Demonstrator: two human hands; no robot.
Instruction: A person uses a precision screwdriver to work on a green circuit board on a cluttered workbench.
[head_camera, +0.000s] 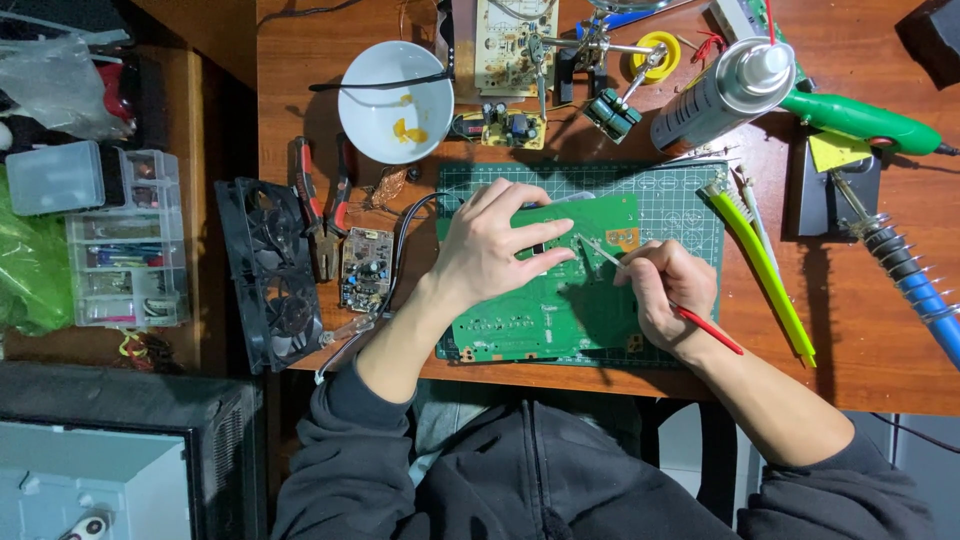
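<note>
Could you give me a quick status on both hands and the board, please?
Left hand flat on green circuit board, pinning it to the cutting mat. Right hand holds a red-handled probe, tip on board. Yellow-green brush lies clear, to the right.

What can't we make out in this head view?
- Tool tip on the green board: too small, and the right hand covers the tool's middle.
- Board area under the left hand: hidden by the palm.
- Soldering iron: handle cut off by the right edge.
- Small board's parts: too small to identify.
- Organizer contents: blurred.
</note>
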